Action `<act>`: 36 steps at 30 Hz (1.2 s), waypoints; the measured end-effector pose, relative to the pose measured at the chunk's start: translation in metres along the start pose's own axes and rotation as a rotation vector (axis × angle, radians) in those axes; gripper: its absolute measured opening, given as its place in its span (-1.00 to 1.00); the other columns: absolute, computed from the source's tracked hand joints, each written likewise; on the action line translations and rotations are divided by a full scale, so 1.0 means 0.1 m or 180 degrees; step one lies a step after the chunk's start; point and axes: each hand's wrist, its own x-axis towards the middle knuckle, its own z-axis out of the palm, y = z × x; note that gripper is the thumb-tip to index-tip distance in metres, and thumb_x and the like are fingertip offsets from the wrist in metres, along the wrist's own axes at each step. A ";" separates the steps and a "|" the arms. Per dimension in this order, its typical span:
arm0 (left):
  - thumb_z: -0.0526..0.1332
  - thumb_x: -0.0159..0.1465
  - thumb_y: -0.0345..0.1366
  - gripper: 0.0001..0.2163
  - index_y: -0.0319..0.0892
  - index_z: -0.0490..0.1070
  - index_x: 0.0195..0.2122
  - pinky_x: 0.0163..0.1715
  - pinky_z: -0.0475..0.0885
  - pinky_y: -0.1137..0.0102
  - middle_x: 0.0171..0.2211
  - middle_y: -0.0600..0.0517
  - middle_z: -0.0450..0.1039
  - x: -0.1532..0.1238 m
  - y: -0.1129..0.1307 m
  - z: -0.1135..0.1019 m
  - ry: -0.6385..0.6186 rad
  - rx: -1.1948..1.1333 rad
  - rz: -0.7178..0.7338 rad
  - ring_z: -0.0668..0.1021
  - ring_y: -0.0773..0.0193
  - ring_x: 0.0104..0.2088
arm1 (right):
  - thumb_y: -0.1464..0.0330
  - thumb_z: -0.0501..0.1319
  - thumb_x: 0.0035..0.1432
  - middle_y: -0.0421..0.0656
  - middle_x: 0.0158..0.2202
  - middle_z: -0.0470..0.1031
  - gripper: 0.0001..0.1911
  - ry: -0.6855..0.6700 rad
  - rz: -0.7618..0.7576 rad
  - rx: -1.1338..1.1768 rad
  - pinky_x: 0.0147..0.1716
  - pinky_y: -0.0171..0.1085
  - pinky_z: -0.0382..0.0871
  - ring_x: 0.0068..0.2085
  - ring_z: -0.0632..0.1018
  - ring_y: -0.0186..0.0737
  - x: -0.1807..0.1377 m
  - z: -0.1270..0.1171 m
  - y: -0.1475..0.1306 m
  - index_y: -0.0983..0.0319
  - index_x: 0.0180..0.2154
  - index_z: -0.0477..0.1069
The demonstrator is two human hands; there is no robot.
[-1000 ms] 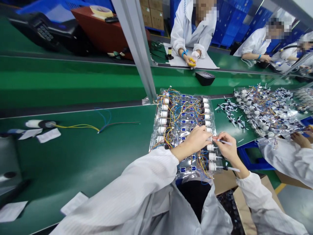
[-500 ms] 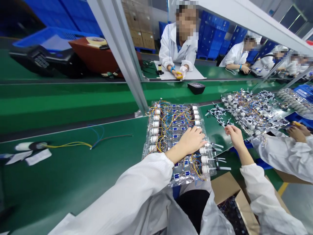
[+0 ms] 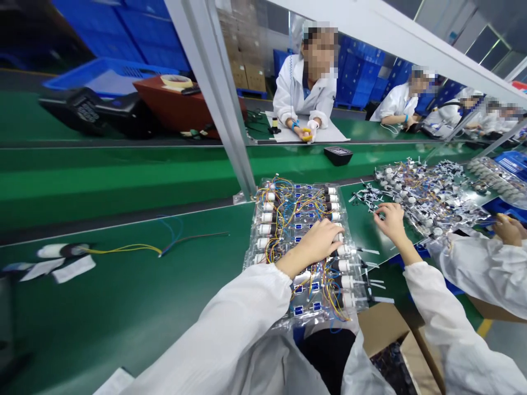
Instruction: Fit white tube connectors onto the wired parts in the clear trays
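A clear plastic tray [image 3: 304,277] in front of me holds two columns of white-and-black cylindrical motors [image 3: 267,218] with yellow, blue and red wires. My left hand [image 3: 319,241] lies over the right column, its fingers curled onto a white cylindrical motor [image 3: 341,237] that they partly cover. Several motors below it have white strips [image 3: 381,300] sticking out to the right. Beside a small heap of black-and-white strip pieces [image 3: 366,195], my right hand [image 3: 391,222] is held with thumb and forefinger bent together. What they pinch, if anything, is too small to tell.
More motors and strips are heaped on clear trays [image 3: 432,192] at the right. A single wired motor [image 3: 61,250] lies on the left of the green table [image 3: 164,307]. A metal post [image 3: 218,99] rises behind the tray. An open cardboard box [image 3: 382,329] stands below; a co-worker's sleeve [image 3: 481,269] is at right.
My right hand has shifted slightly left, its fingers more curled beside the strip heap. My left hand stays on the right column of motors. The whole view has moved a little.
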 end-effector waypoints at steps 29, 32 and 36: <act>0.28 0.39 -0.12 -0.74 -0.14 0.56 -0.02 -0.07 0.35 0.26 -0.19 -0.05 0.53 -0.02 -0.02 -0.01 0.0141 -0.0322 -0.0220 0.49 0.10 -0.08 | 0.25 0.41 0.19 -0.13 -0.24 0.68 -0.77 -0.0766 0.0808 0.2613 -0.13 -0.14 0.54 -0.20 0.67 -0.12 -0.50 -0.08 -1.29 0.14 -0.12 0.60; 0.26 0.41 -0.12 -0.75 -0.14 0.57 -0.03 -0.08 0.35 0.26 -0.20 -0.05 0.53 -0.01 -0.02 -0.01 0.0149 -0.0349 -0.0225 0.49 0.10 -0.08 | 0.23 0.44 0.14 -0.12 -0.26 0.68 -0.79 -0.0681 0.0975 0.2622 -0.16 -0.16 0.55 -0.22 0.67 -0.12 -0.51 -0.07 -1.34 0.16 -0.19 0.59; 0.25 0.41 -0.11 -0.74 -0.14 0.57 -0.03 -0.08 0.35 0.25 -0.21 -0.04 0.52 -0.01 -0.03 0.01 0.0163 -0.0305 -0.0238 0.49 0.09 -0.08 | 0.20 0.46 0.11 -0.11 -0.28 0.68 -0.79 -0.0554 0.1185 0.2680 -0.26 -0.20 0.53 -0.28 0.66 -0.14 -0.53 -0.05 -1.38 0.18 -0.30 0.56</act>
